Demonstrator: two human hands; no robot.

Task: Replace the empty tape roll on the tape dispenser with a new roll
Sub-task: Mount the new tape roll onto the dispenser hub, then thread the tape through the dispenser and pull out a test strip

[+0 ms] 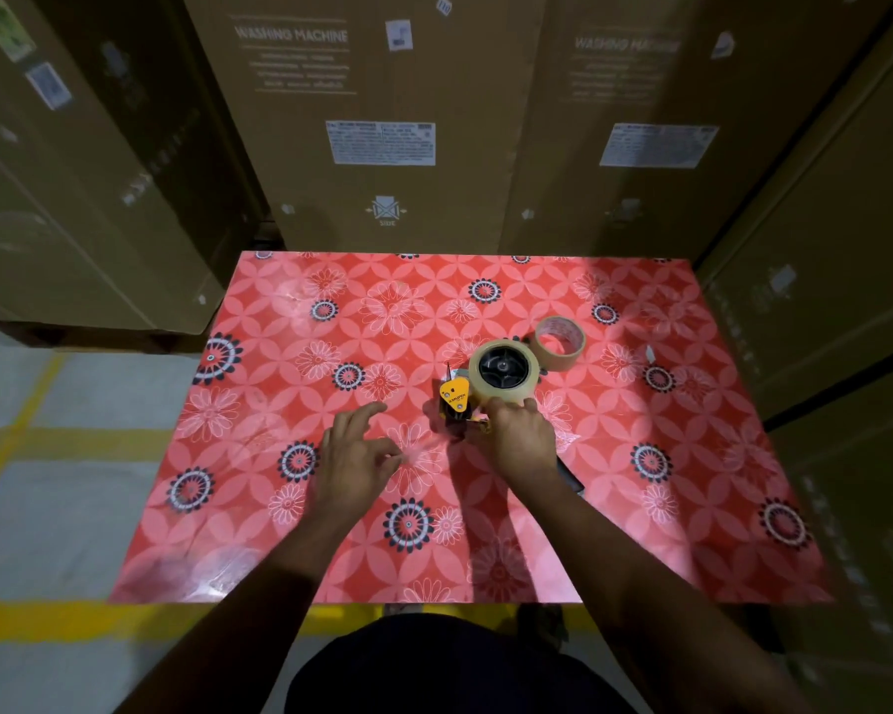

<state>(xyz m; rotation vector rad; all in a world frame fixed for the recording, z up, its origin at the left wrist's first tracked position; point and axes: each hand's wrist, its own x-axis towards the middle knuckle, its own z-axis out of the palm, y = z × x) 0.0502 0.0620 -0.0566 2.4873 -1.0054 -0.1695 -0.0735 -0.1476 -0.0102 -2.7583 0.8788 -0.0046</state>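
A tape dispenser (456, 404) with a yellow plate lies on its side on the red flowered table (692, 507). A full clear tape roll (503, 372) sits on its black hub. Just behind it lies an empty brown cardboard core (560, 342). My right hand (519, 435) rests on the dispenser's handle end, fingers touching the roll's near edge. My left hand (357, 450) hovers over the table to the left of the dispenser, fingers spread, holding nothing. The handle is mostly hidden under my right hand.
Tall cardboard boxes marked "washing machine" (382, 121) stand right behind the table and along the right side (846, 301). A small white scrap (650, 354) lies near the table's right part. Grey floor with yellow lines (47, 440) is on the left.
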